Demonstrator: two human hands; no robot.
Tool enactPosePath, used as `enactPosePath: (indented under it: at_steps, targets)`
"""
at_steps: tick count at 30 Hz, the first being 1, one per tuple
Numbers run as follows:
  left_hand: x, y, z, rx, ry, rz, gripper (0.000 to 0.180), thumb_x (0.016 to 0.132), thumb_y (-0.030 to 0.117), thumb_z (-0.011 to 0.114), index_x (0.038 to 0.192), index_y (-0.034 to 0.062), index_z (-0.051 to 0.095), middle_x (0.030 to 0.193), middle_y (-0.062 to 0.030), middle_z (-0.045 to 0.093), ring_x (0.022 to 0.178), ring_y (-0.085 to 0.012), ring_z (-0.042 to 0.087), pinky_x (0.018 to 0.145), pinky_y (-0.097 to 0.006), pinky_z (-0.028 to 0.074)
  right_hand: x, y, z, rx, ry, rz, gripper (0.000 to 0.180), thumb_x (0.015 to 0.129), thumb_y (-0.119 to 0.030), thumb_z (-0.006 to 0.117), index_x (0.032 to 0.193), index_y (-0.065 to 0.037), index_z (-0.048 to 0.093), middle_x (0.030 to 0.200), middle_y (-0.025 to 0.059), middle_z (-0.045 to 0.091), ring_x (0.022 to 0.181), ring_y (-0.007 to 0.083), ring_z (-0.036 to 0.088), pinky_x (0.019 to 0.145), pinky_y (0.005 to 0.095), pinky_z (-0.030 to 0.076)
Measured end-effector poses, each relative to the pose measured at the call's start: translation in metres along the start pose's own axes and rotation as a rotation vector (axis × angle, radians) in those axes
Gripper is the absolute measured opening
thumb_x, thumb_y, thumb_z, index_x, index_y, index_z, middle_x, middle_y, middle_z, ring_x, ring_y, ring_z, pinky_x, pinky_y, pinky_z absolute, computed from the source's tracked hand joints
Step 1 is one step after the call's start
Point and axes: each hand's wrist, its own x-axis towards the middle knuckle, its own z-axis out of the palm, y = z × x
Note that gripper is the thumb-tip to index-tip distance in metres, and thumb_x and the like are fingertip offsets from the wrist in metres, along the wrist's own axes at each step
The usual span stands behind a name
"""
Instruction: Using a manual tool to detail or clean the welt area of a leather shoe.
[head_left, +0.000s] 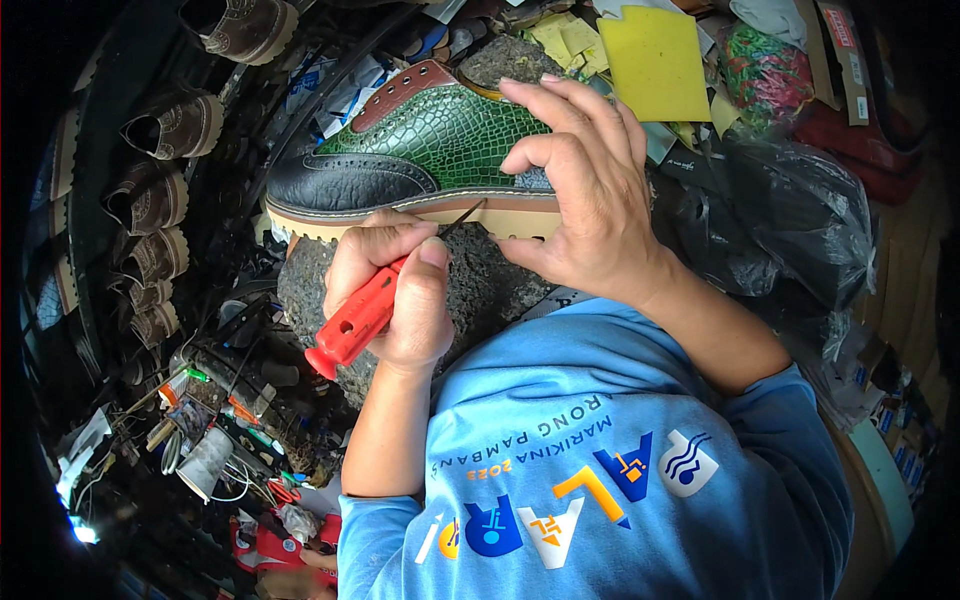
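Note:
A shoe (430,130) lies on its side across a dark, rough stone block (480,280), its toe to the left. It has a green crocodile-textured side, a black toe cap, a brown eyelet flap and a thick tan sole (345,223). My left hand (395,290) is closed around the red handle of an awl (358,320). The awl's thin dark shaft slants up to the right, its tip at the brown strip above the sole. Over the heel end my right hand (590,190) grips the shoe, thumb at the sole, fingers curved over the side.
Several brown shoes (175,125) stand in a row at the left. Behind the shoe lie yellow sheets (655,65) and another rough stone (513,62). Black plastic bags (790,215) lie at the right. Cluttered tools and a white cup (207,463) sit at the lower left.

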Motion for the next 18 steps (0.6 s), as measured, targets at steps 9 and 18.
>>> enactPosePath:
  at_steps: [9,18]
  targets:
    - [0.0009,-0.0017,0.001,0.071,0.024,0.018,0.008,0.07,-0.001,0.06,0.077,-0.0035,0.058,0.069,-0.012,0.06,0.06,-0.0147,0.053,0.059,-0.028,0.044,0.0003,0.0014,0.0002,0.01,0.016,-0.011,0.054,0.049,-0.013,0.08,0.095,-0.012,0.052,0.131,0.0117,0.053,0.122,0.0337,0.046,0.1,0.0474,0.028]
    - [0.0018,0.0002,0.0026,0.056,0.003,0.015,0.007,0.07,-0.002,0.059,0.076,-0.0036,0.057,0.067,-0.0113,0.059,0.058,-0.0144,0.052,0.059,-0.028,0.044,-0.0004,0.0014,0.0,0.017,0.021,-0.013,0.054,0.049,-0.013,0.079,0.095,-0.012,0.052,0.131,0.0113,0.053,0.121,0.0339,0.047,0.1,0.0481,0.028]
